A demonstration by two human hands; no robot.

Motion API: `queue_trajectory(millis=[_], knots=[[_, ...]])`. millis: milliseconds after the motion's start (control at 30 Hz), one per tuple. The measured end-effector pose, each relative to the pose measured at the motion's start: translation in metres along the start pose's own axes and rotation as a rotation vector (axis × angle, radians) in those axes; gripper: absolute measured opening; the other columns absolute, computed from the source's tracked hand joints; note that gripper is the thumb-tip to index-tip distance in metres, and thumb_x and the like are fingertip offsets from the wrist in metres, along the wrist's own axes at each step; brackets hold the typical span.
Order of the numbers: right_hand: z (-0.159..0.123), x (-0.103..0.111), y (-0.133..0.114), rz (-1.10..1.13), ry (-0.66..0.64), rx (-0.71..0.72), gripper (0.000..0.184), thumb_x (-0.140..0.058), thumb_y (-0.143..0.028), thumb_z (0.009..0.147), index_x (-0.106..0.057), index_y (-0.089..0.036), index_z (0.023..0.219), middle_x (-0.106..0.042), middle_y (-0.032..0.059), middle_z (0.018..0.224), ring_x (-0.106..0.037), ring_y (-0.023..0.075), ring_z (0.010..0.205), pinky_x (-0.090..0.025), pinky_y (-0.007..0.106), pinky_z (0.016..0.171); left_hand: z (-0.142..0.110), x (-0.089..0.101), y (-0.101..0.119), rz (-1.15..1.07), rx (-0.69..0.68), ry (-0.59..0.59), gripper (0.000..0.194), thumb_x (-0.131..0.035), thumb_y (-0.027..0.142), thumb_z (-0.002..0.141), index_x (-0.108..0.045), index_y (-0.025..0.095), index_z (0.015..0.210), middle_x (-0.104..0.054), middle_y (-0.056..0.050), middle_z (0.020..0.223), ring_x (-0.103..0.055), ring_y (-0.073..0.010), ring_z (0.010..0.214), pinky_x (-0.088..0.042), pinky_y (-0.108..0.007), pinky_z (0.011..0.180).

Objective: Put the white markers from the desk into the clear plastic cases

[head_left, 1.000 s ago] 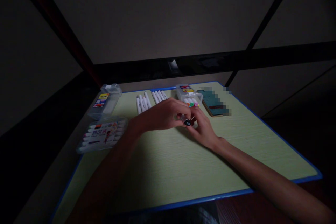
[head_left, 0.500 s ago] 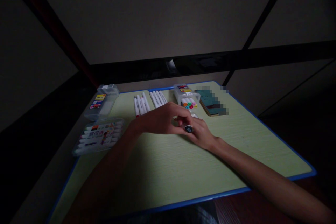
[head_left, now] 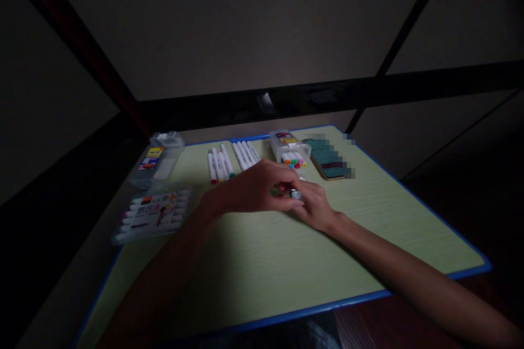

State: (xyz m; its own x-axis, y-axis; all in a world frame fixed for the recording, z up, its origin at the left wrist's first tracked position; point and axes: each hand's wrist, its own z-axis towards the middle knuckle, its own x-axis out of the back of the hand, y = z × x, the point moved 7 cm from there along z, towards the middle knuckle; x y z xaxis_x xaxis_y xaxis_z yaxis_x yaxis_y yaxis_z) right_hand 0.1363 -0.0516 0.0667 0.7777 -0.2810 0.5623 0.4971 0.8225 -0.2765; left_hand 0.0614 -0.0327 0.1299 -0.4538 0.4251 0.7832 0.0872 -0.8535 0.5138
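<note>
Over the middle of the table, my left hand (head_left: 264, 188) arches with its thumb and forefinger curled round to meet my right hand (head_left: 317, 204). Between them shows the round grey end of a marker (head_left: 295, 194) with a dark ring; both hands are closed on it, and most of its body is hidden. Just behind the fingers, a small pale, shiny thing (head_left: 303, 179) is mostly covered. White markers (head_left: 220, 163) lie loose beyond my left hand, with another row of white markers (head_left: 245, 154) beside them.
A clear case of coloured markers (head_left: 290, 147) stands at the back, next to a green booklet (head_left: 327, 158). At left lie an opened clear case (head_left: 158, 158) and a flat marker set (head_left: 153, 215). The table (head_left: 254, 267) has a blue edge.
The marker end between my hands has turned from a black face to a grey one with a dark ring. My hands stay nearly in place; the view shifts slightly.
</note>
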Motion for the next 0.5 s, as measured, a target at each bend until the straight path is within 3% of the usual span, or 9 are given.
queue_trajectory(millis=[200,367,500], knots=[[-0.002,-0.001,0.002,-0.026,-0.002,0.000,0.018,-0.041,-0.029,0.089,-0.054,-0.017,0.091,-0.063,0.0035,0.074,-0.059,0.0140,0.065,-0.048,0.024,0.059,0.000,-0.002,-0.001,0.012,-0.001,-0.027,0.009,-0.054,0.018,0.076,-0.062,0.014,0.077,-0.062,-0.002,0.071,-0.052,-0.0097,0.064,-0.042,-0.023,0.065],[-0.004,-0.004,-0.006,-0.071,-0.006,0.061,0.020,-0.040,-0.024,0.088,-0.055,-0.019,0.078,-0.061,0.0030,0.069,-0.057,0.0130,0.062,-0.046,0.023,0.057,0.000,0.000,-0.005,-0.063,0.009,-0.029,0.029,-0.044,0.021,0.083,-0.060,0.015,0.060,-0.057,-0.001,0.058,-0.050,-0.0095,0.058,-0.041,-0.024,0.061],[0.000,0.009,-0.007,-0.010,0.101,0.002,0.013,-0.044,-0.023,0.087,-0.056,-0.018,0.087,-0.065,0.0055,0.080,-0.062,0.0144,0.072,-0.049,0.025,0.063,-0.002,0.011,-0.005,-0.252,0.021,0.024,0.025,-0.047,0.029,0.086,-0.063,0.015,0.074,-0.066,-0.005,0.078,-0.058,-0.0117,0.073,-0.045,-0.026,0.071]])
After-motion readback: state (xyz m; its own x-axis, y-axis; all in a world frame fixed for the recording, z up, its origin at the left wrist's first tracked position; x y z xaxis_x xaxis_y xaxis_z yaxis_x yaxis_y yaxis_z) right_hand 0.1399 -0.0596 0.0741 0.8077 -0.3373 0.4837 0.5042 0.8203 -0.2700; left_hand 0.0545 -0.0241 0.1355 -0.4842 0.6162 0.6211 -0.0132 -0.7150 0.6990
